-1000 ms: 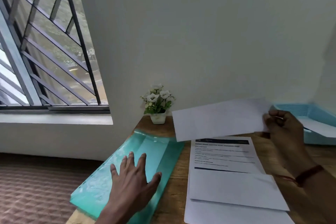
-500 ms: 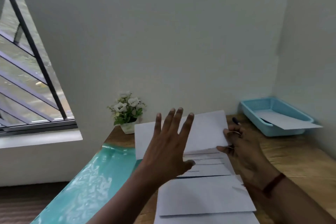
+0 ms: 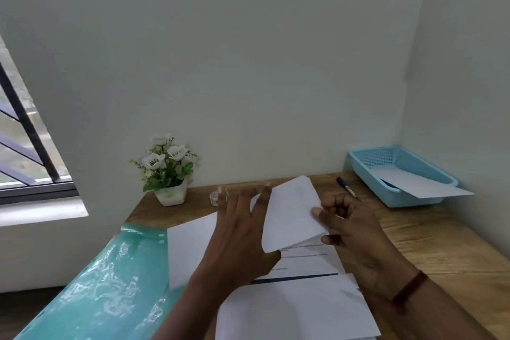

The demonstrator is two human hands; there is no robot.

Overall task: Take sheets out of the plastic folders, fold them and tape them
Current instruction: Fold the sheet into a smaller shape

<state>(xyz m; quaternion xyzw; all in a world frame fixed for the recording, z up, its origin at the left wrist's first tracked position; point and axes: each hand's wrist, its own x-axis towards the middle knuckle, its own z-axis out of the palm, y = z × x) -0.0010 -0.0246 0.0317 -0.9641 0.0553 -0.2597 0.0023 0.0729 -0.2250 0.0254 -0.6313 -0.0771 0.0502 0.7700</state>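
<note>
sheet [image 3: 292, 215], half folded, held above printed pages [image 3: 303, 265] on the counter [image 3: 430, 246].
right hand [image 3: 350, 226] pinches its right edge; left hand [image 3: 240, 232], fingers spread, lies against its left side. plastic folders [image 3: 110, 284] lie near left.

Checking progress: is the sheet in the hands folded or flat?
Folded: the sheet shows two layers along its lower edge, pinched by the right hand; the left hand touches its other side.
</note>
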